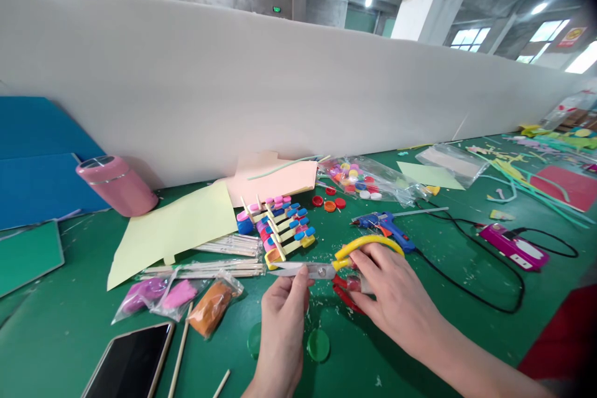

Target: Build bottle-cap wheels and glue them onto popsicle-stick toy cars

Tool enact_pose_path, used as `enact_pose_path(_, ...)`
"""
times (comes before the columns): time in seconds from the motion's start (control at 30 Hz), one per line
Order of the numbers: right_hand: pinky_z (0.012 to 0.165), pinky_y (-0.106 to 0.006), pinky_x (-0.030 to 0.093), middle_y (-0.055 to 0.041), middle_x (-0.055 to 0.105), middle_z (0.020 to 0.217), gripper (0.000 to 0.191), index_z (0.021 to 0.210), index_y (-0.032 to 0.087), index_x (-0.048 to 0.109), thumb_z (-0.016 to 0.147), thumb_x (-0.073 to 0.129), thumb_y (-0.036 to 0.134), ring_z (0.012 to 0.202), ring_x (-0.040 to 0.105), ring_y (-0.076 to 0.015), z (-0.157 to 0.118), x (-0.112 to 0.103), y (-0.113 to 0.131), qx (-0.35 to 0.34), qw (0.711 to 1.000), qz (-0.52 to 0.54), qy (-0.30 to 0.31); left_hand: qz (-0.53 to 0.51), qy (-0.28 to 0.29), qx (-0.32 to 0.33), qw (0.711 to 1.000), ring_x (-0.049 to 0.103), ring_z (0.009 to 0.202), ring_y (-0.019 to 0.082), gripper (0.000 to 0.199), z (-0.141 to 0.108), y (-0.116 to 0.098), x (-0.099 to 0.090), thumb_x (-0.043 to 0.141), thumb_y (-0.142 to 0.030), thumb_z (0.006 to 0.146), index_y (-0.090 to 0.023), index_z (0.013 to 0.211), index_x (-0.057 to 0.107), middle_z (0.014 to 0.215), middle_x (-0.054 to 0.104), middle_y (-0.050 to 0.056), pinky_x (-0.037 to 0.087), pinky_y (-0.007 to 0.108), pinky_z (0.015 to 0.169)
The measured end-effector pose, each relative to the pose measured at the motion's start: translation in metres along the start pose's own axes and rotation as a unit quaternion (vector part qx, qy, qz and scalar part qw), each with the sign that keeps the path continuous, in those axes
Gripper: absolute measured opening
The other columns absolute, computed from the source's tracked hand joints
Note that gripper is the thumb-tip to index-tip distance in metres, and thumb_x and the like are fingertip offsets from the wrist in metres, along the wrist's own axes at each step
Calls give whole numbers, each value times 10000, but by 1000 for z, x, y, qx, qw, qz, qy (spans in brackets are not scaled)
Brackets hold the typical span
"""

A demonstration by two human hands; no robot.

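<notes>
My right hand (pixel 389 289) is closed around the yellow and red handles of a pair of scissors (pixel 321 271), whose blades point left. The fingers of my left hand (pixel 284 317) are pinched together, with the thumb against the lower edge of the blades. Whatever else those fingers hold is hidden. Just behind the blade tips stands a craft piece (pixel 280 230) made of bottle caps, pale sticks and blue and pink bits. A green bottle cap (pixel 318 346) lies between my hands, and a second green cap (pixel 254 341) is partly covered by my left hand.
A blue glue gun (pixel 385 227) with a black cord lies behind my right hand. Bagged clay (pixel 212 308), a phone (pixel 130 364) and wooden sticks (pixel 181 348) are at left. Further back are a pink canister (pixel 116 185), yellow paper (pixel 177 224) and a bag of coloured caps (pixel 368 177).
</notes>
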State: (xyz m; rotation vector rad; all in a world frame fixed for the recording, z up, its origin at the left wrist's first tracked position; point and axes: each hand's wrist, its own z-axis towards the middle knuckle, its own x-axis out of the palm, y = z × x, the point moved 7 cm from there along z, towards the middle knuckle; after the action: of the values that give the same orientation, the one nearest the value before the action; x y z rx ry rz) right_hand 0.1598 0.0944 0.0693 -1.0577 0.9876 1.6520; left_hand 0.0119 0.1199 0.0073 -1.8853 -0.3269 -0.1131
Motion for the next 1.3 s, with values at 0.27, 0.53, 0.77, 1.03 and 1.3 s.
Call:
enact_pose_path(0.27, 756, -411, 474, -78, 522, 950, 321, 1047, 198, 515, 740, 600, 165, 892, 536, -252, 0, 2, -2, 6, 1000, 2, 9, -4, -8, 5, 1000, 301, 454, 69, 219, 0, 0, -2, 606, -314, 674, -126, 565, 579, 431, 401, -59, 217, 198, 453)
enact_pose_path(0.53, 736, -398, 475, -74, 536, 935, 287, 1028, 200, 518, 751, 584, 174, 867, 544, -242, 2, 1, -2, 5, 1000, 10, 1, 46, 7, 6, 999, 287, 453, 85, 159, -3, -2, 3, 523, -226, 668, -147, 534, 555, 411, 377, -64, 215, 201, 453)
enact_pose_path(0.77, 708, -404, 488, -84, 554, 931, 283, 1023, 183, 515, 745, 561, 205, 851, 557, -248, 6, -3, -16, 27, 999, -12, -24, 70, 55, 10, 996, 254, 465, 85, 280, -3, -3, 9, 603, -370, 676, -158, 515, 518, 433, 342, -68, 190, 213, 449)
enact_pose_path(1.03, 735, -395, 499, -103, 575, 966, 276, 960, 168, 531, 692, 595, 190, 888, 560, -255, 3, 3, -8, 26, 1000, 16, -3, 32, 63, 36, 997, 276, 469, 78, 277, 0, -7, 9, 611, -352, 702, -153, 533, 520, 435, 390, -64, 217, 211, 463)
enact_pose_path(1.3, 703, -378, 512, -73, 608, 927, 316, 1034, 182, 512, 726, 549, 244, 824, 597, -221, 5, 2, -48, 122, 977, 173, -23, -32, 48, -9, 998, 339, 454, 73, 141, 4, 2, 5, 593, -266, 685, -136, 703, 643, 433, 419, -59, 254, 193, 454)
